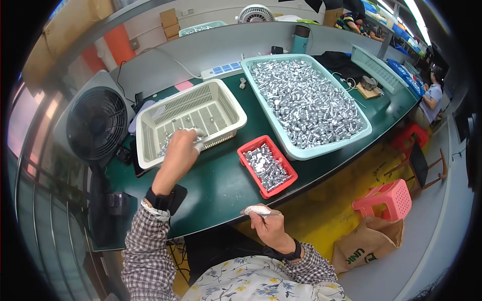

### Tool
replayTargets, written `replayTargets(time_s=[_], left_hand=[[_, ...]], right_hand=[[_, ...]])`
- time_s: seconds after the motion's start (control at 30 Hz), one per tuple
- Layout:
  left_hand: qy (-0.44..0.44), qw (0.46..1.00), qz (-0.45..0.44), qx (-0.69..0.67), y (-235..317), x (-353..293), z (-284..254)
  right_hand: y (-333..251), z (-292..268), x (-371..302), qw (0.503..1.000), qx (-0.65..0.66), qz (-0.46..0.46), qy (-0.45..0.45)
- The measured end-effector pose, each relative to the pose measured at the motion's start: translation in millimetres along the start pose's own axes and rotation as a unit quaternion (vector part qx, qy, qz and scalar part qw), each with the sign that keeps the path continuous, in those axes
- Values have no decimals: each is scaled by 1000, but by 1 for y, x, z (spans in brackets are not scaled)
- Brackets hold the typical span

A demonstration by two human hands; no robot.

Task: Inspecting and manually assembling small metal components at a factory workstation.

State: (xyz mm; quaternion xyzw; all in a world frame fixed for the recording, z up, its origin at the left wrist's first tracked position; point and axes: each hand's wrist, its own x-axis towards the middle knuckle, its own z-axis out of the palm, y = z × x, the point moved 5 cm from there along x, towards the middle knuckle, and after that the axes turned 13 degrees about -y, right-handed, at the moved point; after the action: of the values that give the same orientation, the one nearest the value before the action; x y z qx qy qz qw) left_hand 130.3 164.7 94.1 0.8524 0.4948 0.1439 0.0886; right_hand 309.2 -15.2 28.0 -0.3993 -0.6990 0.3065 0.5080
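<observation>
My left hand (182, 146) reaches over the near wall of a cream plastic basket (232, 131). Its fingers curl down with white covering on the tips, beside a small heap of silvery metal parts (164, 144); what they pinch, if anything, is hidden. A few more parts lie scattered on the basket floor. At the table's front edge, my right hand (271, 228) is closed round a slim, pointed tool (273, 214), with something white at its fingertips. Just beyond it stands a red tray (292, 176) of similar metal parts (265, 165).
A large pale-blue tub (282, 139) heaped with metal parts stands behind the red tray. On the left is a black-and-grey fan (98, 123). A power strip (221, 70) and a teal bottle (300, 40) sit along the divider. Right of the table is a pink stool (386, 198).
</observation>
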Motion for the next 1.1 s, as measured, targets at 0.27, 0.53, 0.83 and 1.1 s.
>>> replayTargets(time_s=[0.27,0.53,0.83,1.1], left_hand=[[-139,964,200,-110,111,38,81],[-92,956,271,-72,153,47,107],[-57,969,230,-68,168,52,103],[-80,964,96,-234,127,4,55]], right_hand=[[-1,-21,-13,999,-14,43,-4],[-3,-58,-23,998,-48,35,12],[4,-74,-30,999,-24,-17,31],[6,-57,-33,999,-43,21,10]])
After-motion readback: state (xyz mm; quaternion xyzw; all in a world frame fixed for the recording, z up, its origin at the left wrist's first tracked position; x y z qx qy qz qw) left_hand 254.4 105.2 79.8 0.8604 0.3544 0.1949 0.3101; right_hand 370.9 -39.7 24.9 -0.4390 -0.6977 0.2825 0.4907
